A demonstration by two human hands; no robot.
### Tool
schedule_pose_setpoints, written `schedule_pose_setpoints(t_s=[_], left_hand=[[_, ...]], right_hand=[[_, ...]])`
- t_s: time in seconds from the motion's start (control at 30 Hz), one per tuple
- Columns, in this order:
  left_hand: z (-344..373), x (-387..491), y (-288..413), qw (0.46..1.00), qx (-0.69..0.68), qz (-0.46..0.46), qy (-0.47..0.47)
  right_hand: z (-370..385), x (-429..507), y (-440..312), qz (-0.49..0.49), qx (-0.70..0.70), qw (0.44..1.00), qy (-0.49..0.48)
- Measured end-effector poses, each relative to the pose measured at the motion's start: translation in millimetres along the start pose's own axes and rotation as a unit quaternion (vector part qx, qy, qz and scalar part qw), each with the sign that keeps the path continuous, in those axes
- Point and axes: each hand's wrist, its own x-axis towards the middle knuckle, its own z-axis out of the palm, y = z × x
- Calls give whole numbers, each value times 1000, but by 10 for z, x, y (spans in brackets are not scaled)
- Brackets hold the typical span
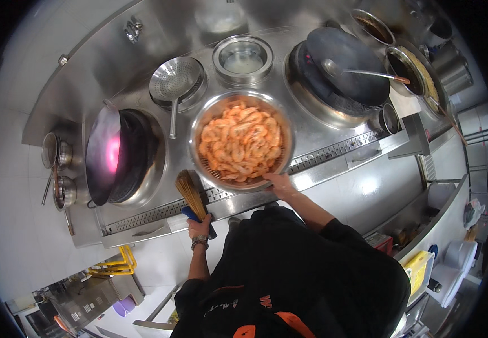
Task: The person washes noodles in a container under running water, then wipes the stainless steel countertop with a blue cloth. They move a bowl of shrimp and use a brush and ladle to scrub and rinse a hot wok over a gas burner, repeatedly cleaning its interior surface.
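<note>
My left hand [199, 228] is closed around the lower end of a bamboo wok brush [190, 195], together with something blue, perhaps a cloth. My right hand [281, 185] grips the near rim of a round steel bowl [242, 189]. Cooked orange shrimp [244, 141] fill the bowl, lying on what looks like a wire rack or basket. A perforated steel strainer [176, 79] with a long handle rests on a pot behind the brush. Behind the bowl stands a steel pot [243, 59] of cloudy liquid.
At left a wok [104, 156] tilts over a burner with a pink glow. A second wok [347, 67] with a ladle [366, 73] leans at right. Sauce pots [404, 71] stand at far right, small pots [64, 192] at far left. A slotted drain [155, 213] runs along the front edge.
</note>
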Motion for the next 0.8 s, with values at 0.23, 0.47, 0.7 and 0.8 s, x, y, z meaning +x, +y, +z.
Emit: schedule_pose_setpoints(t_s=[0.23, 0.47, 0.7, 0.8], left_hand=[[51, -139, 11, 997, -56, -43, 18], [14, -187, -105, 989, -116, -83, -24], [-104, -261, -92, 987, -136, -83, -12], [-65, -235, -67, 987, -130, -95, -8]], right_hand=[[323, 95, 102, -18, -3, 996, 85], [-487, -37, -198, 22, 35, 999, 13], [-1333, -427, -645, -48, -21, 995, 82], [-1517, -533, -817, -20, -45, 998, 40]])
